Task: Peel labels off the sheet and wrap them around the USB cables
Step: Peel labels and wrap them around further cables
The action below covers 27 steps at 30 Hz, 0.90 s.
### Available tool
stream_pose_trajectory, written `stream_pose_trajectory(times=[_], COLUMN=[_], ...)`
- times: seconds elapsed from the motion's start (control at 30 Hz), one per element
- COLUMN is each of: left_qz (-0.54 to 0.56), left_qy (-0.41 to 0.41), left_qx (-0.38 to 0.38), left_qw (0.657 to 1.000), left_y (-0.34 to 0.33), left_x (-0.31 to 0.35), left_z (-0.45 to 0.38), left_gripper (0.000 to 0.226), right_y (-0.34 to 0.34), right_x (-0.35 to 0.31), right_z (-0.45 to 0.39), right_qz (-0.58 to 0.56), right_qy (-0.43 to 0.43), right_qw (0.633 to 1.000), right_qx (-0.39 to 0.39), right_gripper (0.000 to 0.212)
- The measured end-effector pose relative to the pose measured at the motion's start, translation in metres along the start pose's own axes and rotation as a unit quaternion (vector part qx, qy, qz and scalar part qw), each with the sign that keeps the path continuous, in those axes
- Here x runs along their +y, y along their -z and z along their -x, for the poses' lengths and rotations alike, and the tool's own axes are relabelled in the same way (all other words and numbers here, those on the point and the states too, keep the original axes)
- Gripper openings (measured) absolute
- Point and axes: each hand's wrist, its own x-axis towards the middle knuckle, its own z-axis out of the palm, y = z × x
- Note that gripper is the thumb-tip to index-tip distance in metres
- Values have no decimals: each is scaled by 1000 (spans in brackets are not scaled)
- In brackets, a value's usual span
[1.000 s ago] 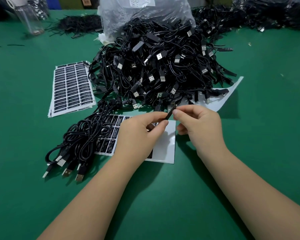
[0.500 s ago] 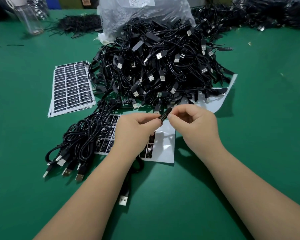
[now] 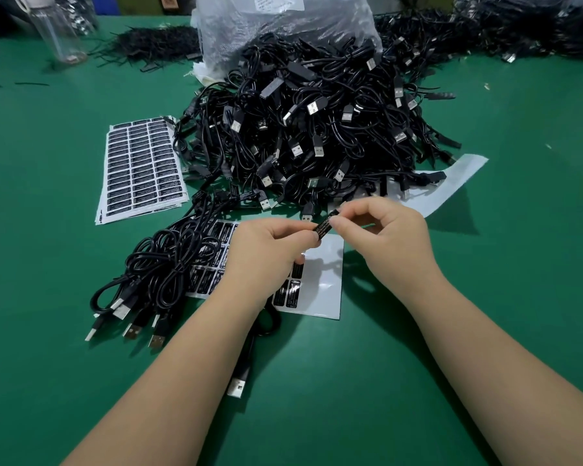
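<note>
Both forearms are bare, with no sleeves; the left hand (image 3: 266, 250) and right hand (image 3: 389, 237) wear nothing.

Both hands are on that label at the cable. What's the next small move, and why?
Probably press the label shut around the cable. Left hand and right hand both pinch it above the label sheet, so it seems peeled already; how far it is wrapped is unclear.

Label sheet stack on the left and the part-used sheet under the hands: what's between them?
Head view: a bundle of black USB cables lies between the full label stack and the part-used sheet, overlapping that sheet's left edge.
</note>
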Motion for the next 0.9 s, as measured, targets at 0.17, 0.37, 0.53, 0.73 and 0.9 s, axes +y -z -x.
stream_pose_trajectory(times=[0.17, 0.37, 0.53, 0.73, 0.9], left_qz=[6, 0, -1, -1, -6], left_qy=[-1, -4, -7, -8, -14], left_qx=[-10, -10, -14, -20, -20], left_qw=[1000, 1000, 1000, 1000, 1000], left_y=[0, 0, -1, 0, 0], left_x=[0, 1, 3, 4, 3], left_z=[1, 2, 2, 3, 3], left_gripper=[27, 30, 32, 32, 33], right_y=[-2, -3, -3, -4, -4], right_x=[0, 0, 1, 2, 2], right_z=[2, 0, 0, 0, 1], right_qz=[6, 8, 5, 4, 8], right_qy=[-10, -37, -39, -39, -39], right_qw=[1000, 999, 999, 999, 999], right_qx=[18, 23, 26, 29, 29], right_gripper=[19, 18, 18, 20, 21])
